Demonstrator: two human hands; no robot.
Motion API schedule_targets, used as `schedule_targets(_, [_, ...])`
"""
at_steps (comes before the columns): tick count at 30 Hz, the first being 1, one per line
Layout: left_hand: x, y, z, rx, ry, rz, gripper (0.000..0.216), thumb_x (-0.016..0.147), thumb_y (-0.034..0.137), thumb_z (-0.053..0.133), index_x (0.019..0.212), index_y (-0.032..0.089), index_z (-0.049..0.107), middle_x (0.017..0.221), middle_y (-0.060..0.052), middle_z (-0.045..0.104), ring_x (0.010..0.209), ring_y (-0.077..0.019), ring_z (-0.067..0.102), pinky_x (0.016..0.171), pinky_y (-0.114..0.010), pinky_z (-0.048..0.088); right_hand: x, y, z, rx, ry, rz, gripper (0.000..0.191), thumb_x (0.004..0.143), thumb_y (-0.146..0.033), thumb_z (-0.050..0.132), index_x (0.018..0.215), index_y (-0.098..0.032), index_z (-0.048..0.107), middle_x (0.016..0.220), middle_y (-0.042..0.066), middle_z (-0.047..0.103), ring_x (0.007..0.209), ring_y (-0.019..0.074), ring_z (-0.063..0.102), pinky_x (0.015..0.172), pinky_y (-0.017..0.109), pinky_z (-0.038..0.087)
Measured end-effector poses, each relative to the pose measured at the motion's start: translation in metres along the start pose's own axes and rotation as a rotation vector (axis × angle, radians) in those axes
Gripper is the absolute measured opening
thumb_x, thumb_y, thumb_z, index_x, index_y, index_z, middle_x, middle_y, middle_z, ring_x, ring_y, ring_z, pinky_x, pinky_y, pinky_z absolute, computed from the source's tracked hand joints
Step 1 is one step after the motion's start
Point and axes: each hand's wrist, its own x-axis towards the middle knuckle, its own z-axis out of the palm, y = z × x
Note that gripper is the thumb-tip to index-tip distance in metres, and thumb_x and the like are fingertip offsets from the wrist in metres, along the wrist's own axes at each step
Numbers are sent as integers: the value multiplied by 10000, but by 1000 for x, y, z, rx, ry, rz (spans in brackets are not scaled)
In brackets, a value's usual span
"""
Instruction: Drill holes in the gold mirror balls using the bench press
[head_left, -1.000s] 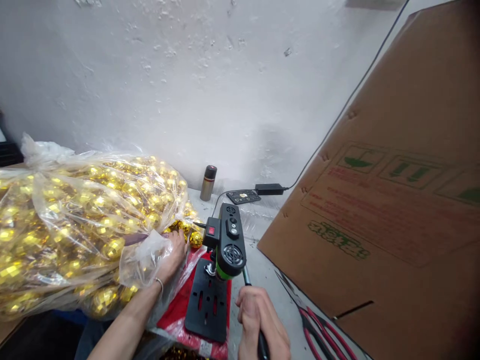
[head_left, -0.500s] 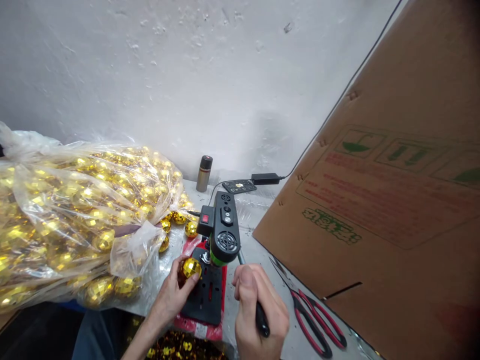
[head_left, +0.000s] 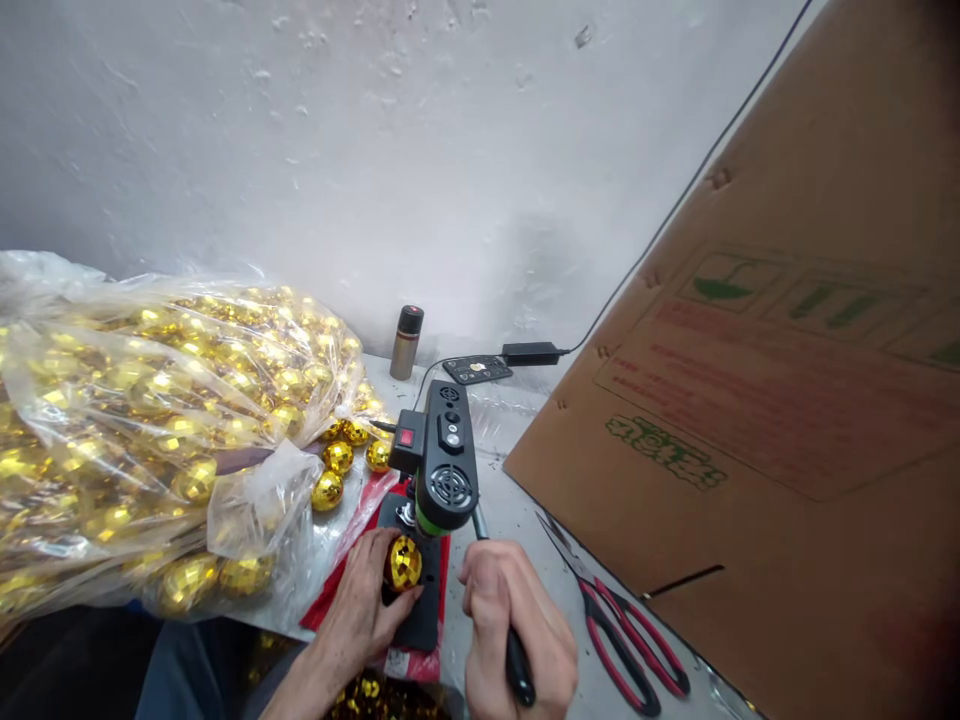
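Note:
A gold mirrored ball [head_left: 405, 563] sits between the thumb and fingers of my left hand [head_left: 367, 590], over the black base plate [head_left: 420, 630] of a small bench drill press. Its black head [head_left: 448, 455], with round vents and a red switch, stands just beyond the ball. The drill's tip is hidden beneath the head. My right hand [head_left: 521, 630] is wrapped round the black-ended lever handle [head_left: 519, 668] on the press's right side. Red plastic [head_left: 330, 590] lies under the base.
Left, a clear plastic bag [head_left: 172, 400] bulges with gold balls; several loose ones [head_left: 327, 491] lie beside it. Scissors [head_left: 615, 620] and a large cardboard box [head_left: 750, 400] are to the right. Behind stand a spray can [head_left: 406, 343], a phone [head_left: 477, 369] and a power adapter [head_left: 534, 354].
My left hand has moved the ball slightly right and nearer me, over the base plate. Red plastic now shows on the left of the base. My right hand keeps its grip on the lever.

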Motion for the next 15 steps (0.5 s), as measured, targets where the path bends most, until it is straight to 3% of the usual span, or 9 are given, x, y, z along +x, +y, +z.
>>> schedule_targets(4, [2,-5,5,68,29,36,518,825,270,760,1329,184,676,1258,-189,737,1162,-393,730,1003,-599,631,-5,-5,3,-11,40,68,269,1048,-41,463,866,-227,532,753,-20,599,631,94,595,572,219,417])
schedule_targets(15, [15,10,5,131,-154,-110,407,757,329,813,1138,230,708,1030,-81,749,1013,-351,677,972,-538,549,-23,-6,13,-118,118,99,334,1024,-43,485,744,-226,489,713,-29,602,550,93,564,568,242,412])
